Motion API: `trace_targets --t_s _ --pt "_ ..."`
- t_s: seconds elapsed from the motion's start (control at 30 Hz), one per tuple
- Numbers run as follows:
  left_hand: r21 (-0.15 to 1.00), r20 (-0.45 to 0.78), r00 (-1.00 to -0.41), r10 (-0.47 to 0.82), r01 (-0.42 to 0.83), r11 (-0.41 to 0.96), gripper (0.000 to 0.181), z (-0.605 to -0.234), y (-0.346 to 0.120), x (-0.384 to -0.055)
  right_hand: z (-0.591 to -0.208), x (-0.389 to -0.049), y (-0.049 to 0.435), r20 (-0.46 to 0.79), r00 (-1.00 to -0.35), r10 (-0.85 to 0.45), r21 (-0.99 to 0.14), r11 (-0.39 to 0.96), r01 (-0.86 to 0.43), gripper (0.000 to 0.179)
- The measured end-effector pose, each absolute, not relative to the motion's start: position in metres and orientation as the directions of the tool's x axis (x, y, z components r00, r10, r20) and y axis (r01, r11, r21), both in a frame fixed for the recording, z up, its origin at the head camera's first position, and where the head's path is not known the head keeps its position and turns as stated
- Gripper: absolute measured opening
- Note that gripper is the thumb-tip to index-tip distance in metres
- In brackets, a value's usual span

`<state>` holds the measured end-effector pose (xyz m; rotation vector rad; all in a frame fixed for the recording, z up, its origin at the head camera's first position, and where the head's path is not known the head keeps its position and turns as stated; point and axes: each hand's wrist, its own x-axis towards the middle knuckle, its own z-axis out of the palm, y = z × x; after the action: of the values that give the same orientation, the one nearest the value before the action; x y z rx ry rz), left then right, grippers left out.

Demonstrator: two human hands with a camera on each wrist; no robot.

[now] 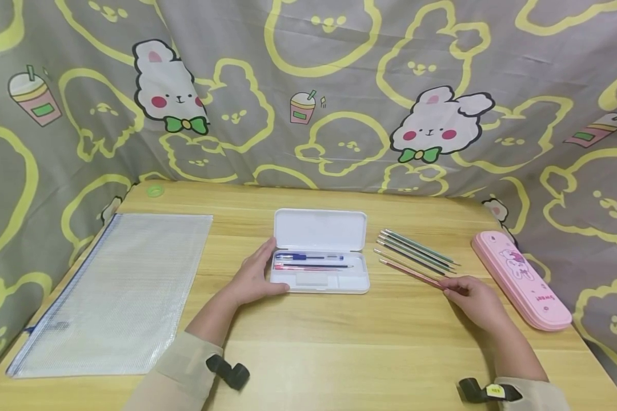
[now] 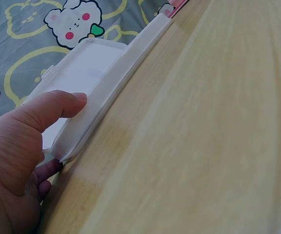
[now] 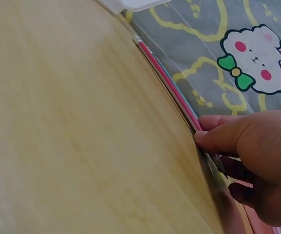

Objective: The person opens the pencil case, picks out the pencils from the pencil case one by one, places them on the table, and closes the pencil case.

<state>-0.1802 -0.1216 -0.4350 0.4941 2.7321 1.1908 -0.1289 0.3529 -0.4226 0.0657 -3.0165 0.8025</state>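
An open white pencil box (image 1: 353,283) stands mid-table, its lid (image 1: 320,229) tilted up at the back. Inside lie a blue-capped pen (image 1: 293,257), a dark pencil (image 1: 319,265), something pink beside it, and a white block (image 1: 311,279). My left hand (image 1: 254,278) holds the box's left end, thumb (image 2: 67,103) over the front wall and fingers round the side. To the right, my right hand (image 1: 473,298) pinches a red pencil (image 1: 410,270) near its right end, between thumb and forefinger. Several green and dark pencils (image 1: 416,249) lie just behind it.
A pink pencil case (image 1: 521,279) with a rabbit picture lies at the right edge. On the left lies a translucent zip pouch (image 1: 118,297). A small green ring (image 1: 155,191) sits at the back left. Patterned grey cloth (image 1: 334,51) hangs around the table.
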Motion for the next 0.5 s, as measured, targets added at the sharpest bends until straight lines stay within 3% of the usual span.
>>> trace_targets --t_s 0.5 --pt "0.737 0.010 -0.939 0.343 0.239 0.632 0.115 -0.4352 -0.1219 -0.1802 -0.4184 -0.1296 0.3489 0.048 -0.998 -0.042 -0.504 0.862 -0.060 0.021"
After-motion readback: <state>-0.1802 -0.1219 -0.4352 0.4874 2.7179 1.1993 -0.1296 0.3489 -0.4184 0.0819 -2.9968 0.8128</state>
